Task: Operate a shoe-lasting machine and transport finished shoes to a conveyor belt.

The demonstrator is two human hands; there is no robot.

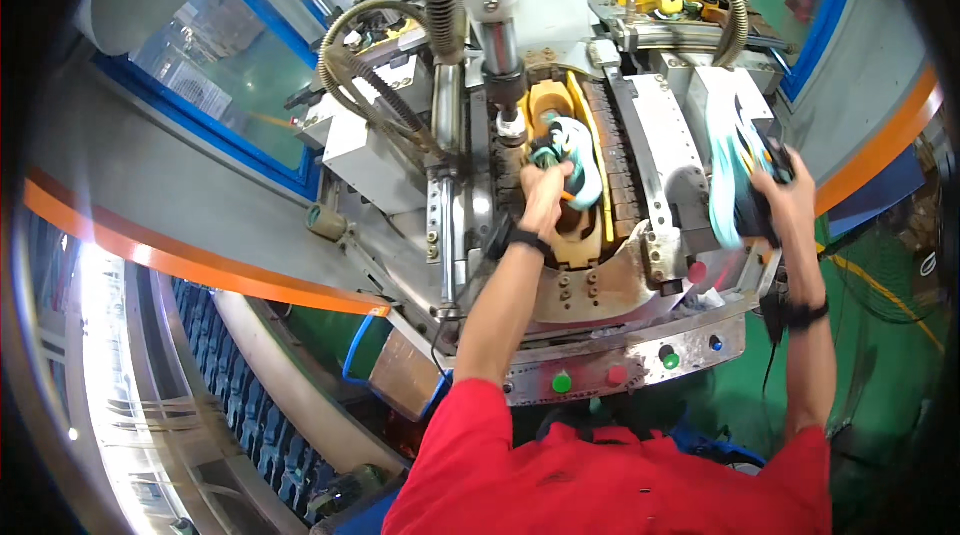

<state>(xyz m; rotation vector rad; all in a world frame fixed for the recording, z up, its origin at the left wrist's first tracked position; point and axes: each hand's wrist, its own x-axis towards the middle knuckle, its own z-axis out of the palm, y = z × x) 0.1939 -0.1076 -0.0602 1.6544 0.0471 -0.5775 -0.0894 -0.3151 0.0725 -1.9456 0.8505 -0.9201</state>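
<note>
Machine [560,115] fills the centre; left hand [545,190] closes its fingers on a teal shoe upper [580,160] in the yellow mould [580,235]; right hand [785,190] grips another teal upper [725,175] at the machine's right edge.

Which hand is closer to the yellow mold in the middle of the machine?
Left. The left hand is right over the yellow mold, gripping the teal shoe piece on it. The right hand is off to its right, holding another shoe.
</note>
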